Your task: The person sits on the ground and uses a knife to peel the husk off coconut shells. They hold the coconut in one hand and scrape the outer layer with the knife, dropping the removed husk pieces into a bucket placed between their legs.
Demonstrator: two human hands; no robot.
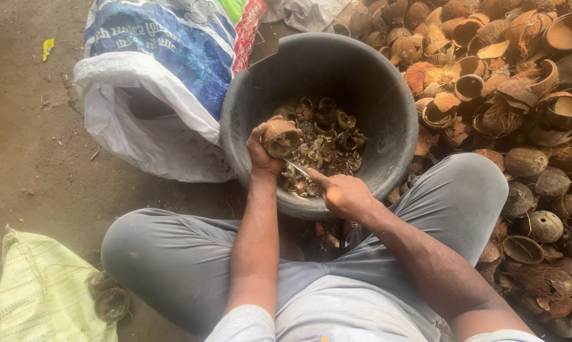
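My left hand (260, 152) grips a brown coconut shell half (281, 137) and holds it over the near part of a black bucket (387, 107). My right hand (343, 193) is closed around the handle of a metal knife (296, 168), whose blade points up and left toward the shell. The blade tip sits right under the shell. Inside the bucket lie several pieces of coconut meat and scraps (327, 139). I am sitting on the ground with my knees spread, the bucket between them.
A big heap of empty coconut shells (514, 95) fills the right side, reaching my right knee. A white and blue woven sack (153, 76) lies left of the bucket. A pale green sack (39, 291) with shell pieces (112, 304) sits at the lower left on the dirt floor.
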